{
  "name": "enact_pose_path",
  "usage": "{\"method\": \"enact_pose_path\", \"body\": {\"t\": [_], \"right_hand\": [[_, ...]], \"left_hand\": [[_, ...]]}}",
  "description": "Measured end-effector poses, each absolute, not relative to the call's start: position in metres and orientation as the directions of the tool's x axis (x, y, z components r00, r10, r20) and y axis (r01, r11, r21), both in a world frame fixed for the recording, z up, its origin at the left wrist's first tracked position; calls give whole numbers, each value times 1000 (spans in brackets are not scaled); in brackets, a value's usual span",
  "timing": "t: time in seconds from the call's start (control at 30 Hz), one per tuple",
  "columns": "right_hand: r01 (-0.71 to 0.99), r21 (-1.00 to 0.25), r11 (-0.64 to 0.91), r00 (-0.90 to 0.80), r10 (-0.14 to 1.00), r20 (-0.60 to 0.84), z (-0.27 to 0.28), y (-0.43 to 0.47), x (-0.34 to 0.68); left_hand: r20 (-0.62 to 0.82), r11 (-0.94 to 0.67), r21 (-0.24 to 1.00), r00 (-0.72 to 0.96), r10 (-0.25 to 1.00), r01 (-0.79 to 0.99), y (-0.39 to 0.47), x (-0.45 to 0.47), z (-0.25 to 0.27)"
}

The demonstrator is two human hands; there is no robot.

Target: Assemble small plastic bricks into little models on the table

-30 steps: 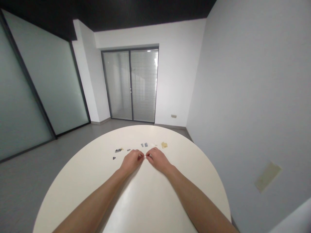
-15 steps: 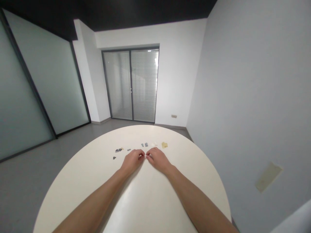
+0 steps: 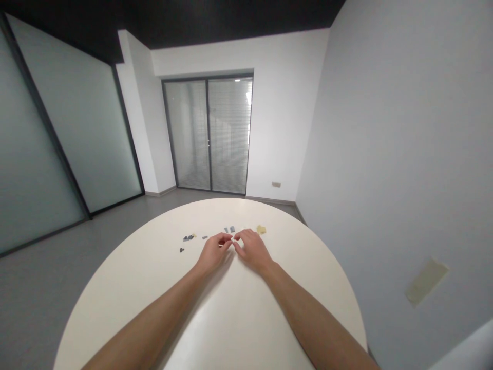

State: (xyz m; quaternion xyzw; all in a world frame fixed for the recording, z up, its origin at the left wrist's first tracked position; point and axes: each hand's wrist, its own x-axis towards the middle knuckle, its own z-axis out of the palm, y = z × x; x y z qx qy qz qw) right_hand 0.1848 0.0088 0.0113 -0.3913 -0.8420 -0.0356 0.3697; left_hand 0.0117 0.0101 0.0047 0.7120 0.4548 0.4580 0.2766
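Observation:
My left hand and my right hand meet at the fingertips over the white round table. Both are closed in a pinch around a tiny whitish piece, too small to name. Just beyond them lie small flat grey pieces, and a yellowish cluster of pieces sits past my right hand. Pale pieces near my right fingers are mostly hidden by that hand. Left of my left hand are a small grey piece, a pile of dark grey pieces and a dark piece.
The table's curved far edge faces a glazed door with blinds. A grey wall rises close on the right, with a beige plate on it. Frosted glass panels stand on the left.
Both hands have shifted slightly away from me and a little to the right, still meeting at the fingertips. The pieces lying on the table have stayed in place.

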Motion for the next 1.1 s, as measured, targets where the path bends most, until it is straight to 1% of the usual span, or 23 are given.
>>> {"method": "enact_pose_path", "body": {"t": [0.13,0.3,0.4,0.93,1.1], "right_hand": [[675,-217,705,-433,617,657,11,9,183],[655,-178,734,-461,575,676,9,12,183],[650,-177,739,-455,565,688,9,12,183],[650,-147,746,-447,531,719,11,11,184],[646,-143,750,-453,527,719,11,12,185]], "left_hand": [[422,-446,841,147,895,305,8,14,6],[425,-432,877,83,902,211,8,15,8],[423,-427,882,62,904,199,8,15,7],[418,-426,895,82,905,132,10,17,3],[420,-428,892,83,904,145,10,17,3]]}}
